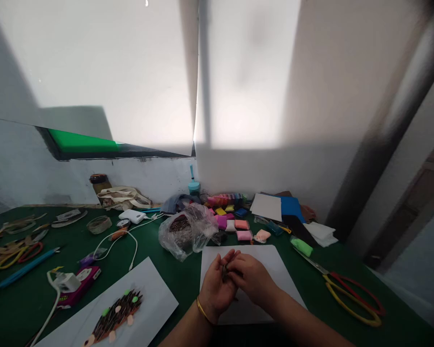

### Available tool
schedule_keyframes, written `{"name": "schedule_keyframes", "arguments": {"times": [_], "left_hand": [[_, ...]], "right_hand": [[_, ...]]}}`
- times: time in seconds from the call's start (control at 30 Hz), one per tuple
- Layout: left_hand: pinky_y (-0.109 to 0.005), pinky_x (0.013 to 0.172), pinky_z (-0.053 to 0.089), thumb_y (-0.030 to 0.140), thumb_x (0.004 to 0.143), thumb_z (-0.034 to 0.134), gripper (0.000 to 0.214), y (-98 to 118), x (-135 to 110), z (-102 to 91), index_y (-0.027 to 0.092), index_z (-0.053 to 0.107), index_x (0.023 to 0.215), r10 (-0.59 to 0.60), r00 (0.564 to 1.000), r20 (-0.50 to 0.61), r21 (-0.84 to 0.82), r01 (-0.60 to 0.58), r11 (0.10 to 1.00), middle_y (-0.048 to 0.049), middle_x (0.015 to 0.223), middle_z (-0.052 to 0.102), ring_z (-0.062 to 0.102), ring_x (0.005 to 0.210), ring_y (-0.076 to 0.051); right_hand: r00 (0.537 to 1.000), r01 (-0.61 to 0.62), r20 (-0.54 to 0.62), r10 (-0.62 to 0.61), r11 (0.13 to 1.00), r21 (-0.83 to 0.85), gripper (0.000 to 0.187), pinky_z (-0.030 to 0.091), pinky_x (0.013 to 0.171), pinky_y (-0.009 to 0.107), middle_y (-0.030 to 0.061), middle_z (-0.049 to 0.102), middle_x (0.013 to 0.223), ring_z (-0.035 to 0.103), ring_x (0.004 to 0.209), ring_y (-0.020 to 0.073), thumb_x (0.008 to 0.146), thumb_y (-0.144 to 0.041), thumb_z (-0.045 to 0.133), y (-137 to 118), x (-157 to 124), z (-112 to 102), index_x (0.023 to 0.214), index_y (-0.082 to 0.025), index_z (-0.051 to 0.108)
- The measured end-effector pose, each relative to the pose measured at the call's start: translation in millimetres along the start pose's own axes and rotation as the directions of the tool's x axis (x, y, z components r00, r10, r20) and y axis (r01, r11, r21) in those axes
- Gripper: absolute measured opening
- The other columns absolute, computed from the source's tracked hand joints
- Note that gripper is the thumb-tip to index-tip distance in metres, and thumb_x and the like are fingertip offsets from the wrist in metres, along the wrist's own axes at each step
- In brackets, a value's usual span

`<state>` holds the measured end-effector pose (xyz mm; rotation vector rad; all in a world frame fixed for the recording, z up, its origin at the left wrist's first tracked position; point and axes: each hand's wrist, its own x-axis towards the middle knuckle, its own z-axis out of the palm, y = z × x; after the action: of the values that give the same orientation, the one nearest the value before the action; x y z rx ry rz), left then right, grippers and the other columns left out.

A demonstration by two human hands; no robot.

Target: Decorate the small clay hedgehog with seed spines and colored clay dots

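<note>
Far L on the green table [188,284], paper strips [7,250] and ring-handled scissors [31,251] are laid out, w/ a blue craft knife [29,266] just below. Further R, a clear tape roll [99,224] and a power bank [132,216] w/ white cable [134,246] are placed near the back. At front, a white card [155,303] bearing a hedgehog collage [115,313] is laid at an angle, and a plastic bag [186,233] is seen behind it. At centre, the L hand [215,286], gold bangle [202,311] on its wrist, is held cupped over a white sheet [271,262], and the R hand [251,278] is brought over it. Fingers of both hands are closed together, w/ a small dark piece [224,273] pinched btwn them; its exact shape and the fingertip contact are mostly hidden. Good handling is suggested: work is kept low over the sheet, so stray bits would be caught. Beyond are clay packs [231,224]; far R, a blue sheet [291,207], green clay [301,247] and large scissors [350,299] are seen.
</note>
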<state>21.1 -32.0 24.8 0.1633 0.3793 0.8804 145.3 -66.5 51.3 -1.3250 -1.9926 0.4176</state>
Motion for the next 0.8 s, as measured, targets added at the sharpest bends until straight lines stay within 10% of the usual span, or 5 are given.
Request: {"name": "schedule_keyframes", "arguments": {"times": [0.27,0.43,0.8], "left_hand": [[-0.039,0.098,0.044,0.033,0.09,0.044,0.032,19.8,4.4,-6.3,0.01,0.059,0.107,0.068,0.998,-0.012,-0.028,-0.068,0.997,-0.0153,0.122,0.058,0.049,0.12,-0.026],[-0.039,0.096,0.046,0.03,0.091,0.042,0.029,39.3,16.4,-24.1,0.011,0.058,0.106,0.198,0.974,-0.111,-0.011,-0.201,0.98,-0.0149,0.12,0.059,0.051,0.119,-0.025],[-0.038,0.094,0.047,0.034,0.09,0.045,0.031,35.4,19.6,-35.9,0.011,0.057,0.107,0.202,0.972,-0.121,0.031,-0.199,0.979,-0.0163,0.121,0.058,0.052,0.118,-0.026]], "right_hand": [[0.932,-0.261,-0.21,0.297,0.948,0.181,0.024,0.046,0.071,0.029,0.0043,0.067,0.091,0.061,0.083,0.0199,0.082,-0.036,0.047,60.4,-6.8,-21.7,0.09,-0.022,0.065],[0.905,-0.387,-0.114,0.409,0.906,0.172,0.026,0.047,0.074,0.031,0.0049,0.068,0.094,0.062,0.086,0.0212,0.078,-0.037,0.05,104.1,-21.0,-18.3,0.093,-0.022,0.063],[0.933,-0.36,-0.003,0.361,0.932,0.052,0.022,0.043,0.073,0.026,0.0019,0.067,0.091,0.061,0.085,0.0175,0.076,-0.025,0.046,89.4,-25.4,-14.5,0.085,-0.024,0.065]]}}
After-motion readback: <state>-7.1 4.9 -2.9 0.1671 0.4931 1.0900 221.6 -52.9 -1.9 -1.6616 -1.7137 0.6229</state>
